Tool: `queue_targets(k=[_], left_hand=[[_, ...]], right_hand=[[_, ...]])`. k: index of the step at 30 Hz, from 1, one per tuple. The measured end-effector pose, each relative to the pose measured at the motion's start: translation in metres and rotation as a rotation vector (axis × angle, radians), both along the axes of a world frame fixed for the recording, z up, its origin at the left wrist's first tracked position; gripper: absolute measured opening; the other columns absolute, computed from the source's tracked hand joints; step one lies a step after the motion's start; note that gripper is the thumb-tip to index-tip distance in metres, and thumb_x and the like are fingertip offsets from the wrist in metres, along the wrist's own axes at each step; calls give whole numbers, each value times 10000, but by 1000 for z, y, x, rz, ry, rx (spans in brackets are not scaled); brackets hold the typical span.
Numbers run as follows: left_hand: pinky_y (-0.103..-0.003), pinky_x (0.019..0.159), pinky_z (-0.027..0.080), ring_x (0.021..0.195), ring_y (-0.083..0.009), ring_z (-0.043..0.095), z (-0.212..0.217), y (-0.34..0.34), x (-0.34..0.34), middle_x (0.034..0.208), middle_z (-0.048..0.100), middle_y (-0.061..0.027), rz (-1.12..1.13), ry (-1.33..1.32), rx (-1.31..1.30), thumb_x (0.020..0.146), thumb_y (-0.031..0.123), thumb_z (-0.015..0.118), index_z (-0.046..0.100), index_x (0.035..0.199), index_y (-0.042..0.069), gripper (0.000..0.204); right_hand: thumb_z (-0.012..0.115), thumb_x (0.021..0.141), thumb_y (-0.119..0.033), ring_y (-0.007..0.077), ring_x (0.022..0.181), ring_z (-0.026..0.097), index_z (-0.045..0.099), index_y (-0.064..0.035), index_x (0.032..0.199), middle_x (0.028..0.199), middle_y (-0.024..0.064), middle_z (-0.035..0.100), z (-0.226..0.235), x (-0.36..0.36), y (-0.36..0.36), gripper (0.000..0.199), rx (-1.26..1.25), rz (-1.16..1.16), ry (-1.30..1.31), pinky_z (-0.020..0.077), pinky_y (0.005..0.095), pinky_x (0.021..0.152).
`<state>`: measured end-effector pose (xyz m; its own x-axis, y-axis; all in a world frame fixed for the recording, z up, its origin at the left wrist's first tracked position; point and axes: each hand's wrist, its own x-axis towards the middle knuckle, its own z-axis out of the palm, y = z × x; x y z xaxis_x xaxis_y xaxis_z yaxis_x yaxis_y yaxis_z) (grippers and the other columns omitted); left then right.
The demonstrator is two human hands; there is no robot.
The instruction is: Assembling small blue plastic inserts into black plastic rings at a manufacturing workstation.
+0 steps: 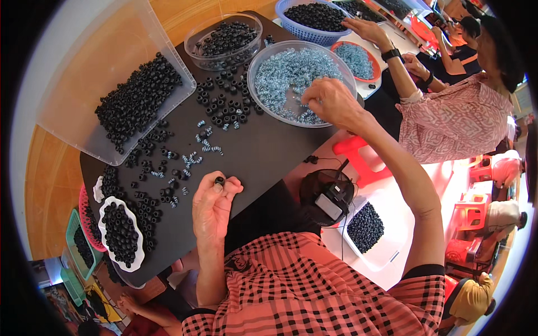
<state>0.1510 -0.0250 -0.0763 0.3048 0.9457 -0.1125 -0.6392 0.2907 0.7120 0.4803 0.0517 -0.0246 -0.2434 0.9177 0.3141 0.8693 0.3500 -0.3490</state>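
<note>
My left hand (210, 208) is raised at the near edge of the dark table, its thumb and fingers pinched on a small black ring-like part (219, 181) with a hollow end. Over a clear round tub (255, 106) of small shiny coil springs (280, 70), my right hand (332, 101) reaches down with curled fingers. Those fingertips are partly hidden, so I cannot make out what they hold. Between the hands, loose springs (191, 159) lie scattered on the dark tabletop (246, 151), next to many loose black parts (227, 109).
A translucent bin (61, 106) lies tipped at the left, spilling black parts. A clear oval tub (193, 59) and a white scalloped dish (138, 259) hold more. Near the right stand a blue basket (314, 36) and an orange-rimmed bowl (379, 67). A co-worker (448, 120) sits close by.
</note>
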Motion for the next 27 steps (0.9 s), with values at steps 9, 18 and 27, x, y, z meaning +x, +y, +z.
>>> queue_targets(k=[9,18,27], left_hand=[[-364,875,519,966,-264,570,7,-1,2,752,586,-120,36,-3,-56,884,83,576,521,1026,-65,212],[-372,922,483,979,-258,592,1,-1,0,844,661,-154,-10,-19,23,919,69,507,555,1046,-61,188],[-366,926,467,997,-270,579,7,-3,2,850,664,-163,22,-4,-11,905,81,548,545,1033,-62,192]], right_hand=[[634,746,-104,290,840,600,702,-47,856,817,91,655,-7,-2,-1,142,-55,-2,2,467,401,791],[644,689,-81,269,740,633,679,-48,797,763,110,673,-8,-11,6,118,-26,-22,-21,480,388,715],[643,714,-65,98,673,585,665,-12,848,726,33,643,20,-64,-6,146,-184,26,551,490,271,664]])
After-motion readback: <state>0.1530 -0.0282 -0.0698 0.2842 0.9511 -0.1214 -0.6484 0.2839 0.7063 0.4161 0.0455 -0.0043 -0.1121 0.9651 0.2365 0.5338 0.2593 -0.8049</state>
